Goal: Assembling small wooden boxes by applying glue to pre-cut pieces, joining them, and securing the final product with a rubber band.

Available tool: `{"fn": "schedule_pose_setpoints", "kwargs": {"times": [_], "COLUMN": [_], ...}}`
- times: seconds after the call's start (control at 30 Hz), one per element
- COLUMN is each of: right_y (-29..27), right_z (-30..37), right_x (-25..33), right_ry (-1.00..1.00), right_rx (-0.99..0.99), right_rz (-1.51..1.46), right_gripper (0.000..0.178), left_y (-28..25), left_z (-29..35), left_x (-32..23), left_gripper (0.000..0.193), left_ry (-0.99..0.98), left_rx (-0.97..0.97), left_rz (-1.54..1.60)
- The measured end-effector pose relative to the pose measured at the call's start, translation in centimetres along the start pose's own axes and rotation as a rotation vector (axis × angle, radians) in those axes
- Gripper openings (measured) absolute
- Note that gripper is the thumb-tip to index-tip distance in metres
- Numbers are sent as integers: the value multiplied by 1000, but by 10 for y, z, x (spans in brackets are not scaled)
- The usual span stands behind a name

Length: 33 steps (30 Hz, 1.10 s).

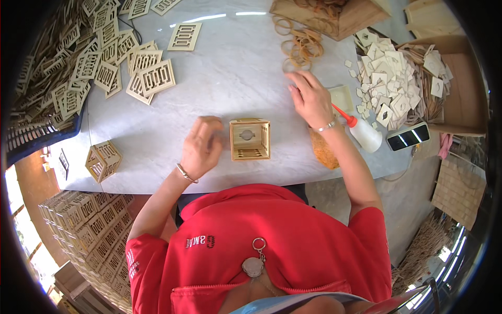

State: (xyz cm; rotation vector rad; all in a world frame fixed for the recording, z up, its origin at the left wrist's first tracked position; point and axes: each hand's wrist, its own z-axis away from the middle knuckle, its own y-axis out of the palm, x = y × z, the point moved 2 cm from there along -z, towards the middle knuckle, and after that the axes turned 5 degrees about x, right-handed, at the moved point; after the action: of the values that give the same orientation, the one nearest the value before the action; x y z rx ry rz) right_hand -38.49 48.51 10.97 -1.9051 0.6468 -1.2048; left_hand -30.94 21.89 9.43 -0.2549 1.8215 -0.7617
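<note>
An open wooden box frame [250, 155] with slotted sides stands in front of me on the table, a round hole showing in its bottom panel. Just left of it is my left hand [201, 149], loosely curled and slightly blurred, thumb apart from the fingers and nothing visible in it. My right hand [312, 101] reaches forward on the right, fingers stretched out and holding nothing I can see. Its fingertips are close to the nearest of the loose rubber bands [303, 46]. Below that wrist lies an orange-brown sponge-like lump [324, 149], partly hidden by my forearm.
Slotted wooden panels [151, 77] are heaped at the left, beside another box frame [103, 161]. To the right are a white bottle with a red nozzle [366, 135], a phone [408, 137] and a pile of small wooden plates [389, 83]. A wooden tray [361, 18] holds more bands.
</note>
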Motion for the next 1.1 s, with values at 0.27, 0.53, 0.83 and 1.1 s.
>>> {"fn": "schedule_pose_setpoints", "kwargs": {"times": [0.27,0.53,0.83,1.1], "right_y": [-20,-50,-44,-26], "right_z": [-9,-4,25,44], "right_x": [29,93,81,78], "right_ry": [-114,-152,-335,-337], "right_rx": [166,397,342,240], "right_rz": [152,-518,27,9], "right_gripper": [12,10,44,39], "left_y": [-41,-35,-56,-36], "left_z": [-59,-64,-39,-17], "left_x": [-42,-69,-45,-41], "left_gripper": [33,31,42,33], "left_ry": [-45,-127,426,316], "left_rx": [-85,385,374,241], "left_rz": [161,706,-435,-238]}}
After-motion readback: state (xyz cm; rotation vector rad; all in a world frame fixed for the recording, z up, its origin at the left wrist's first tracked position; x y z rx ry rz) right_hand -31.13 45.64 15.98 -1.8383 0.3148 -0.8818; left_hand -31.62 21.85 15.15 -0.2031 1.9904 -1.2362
